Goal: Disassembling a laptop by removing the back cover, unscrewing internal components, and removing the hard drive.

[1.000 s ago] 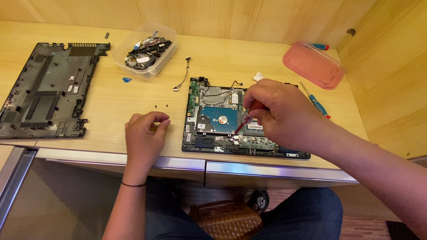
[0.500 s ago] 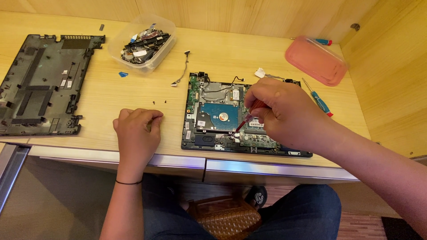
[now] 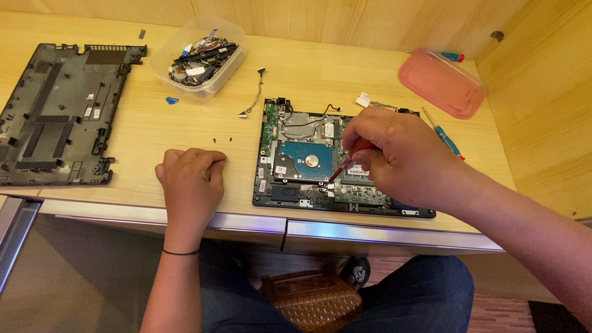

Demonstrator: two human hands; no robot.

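Over the last second the left hand [image 3: 190, 179] had drawn back into a closed, empty fist on the counter [image 3: 320, 74], while the right hand [image 3: 394, 154] stayed gripping the red screwdriver [image 3: 348, 160], tip at the hard drive bracket [image 3: 306, 161] in the opened laptop [image 3: 342, 157], centre frame.

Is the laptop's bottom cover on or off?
Off. The laptop lies open on the desk with its blue drive and green board showing, and the black cover lies apart at the far left.
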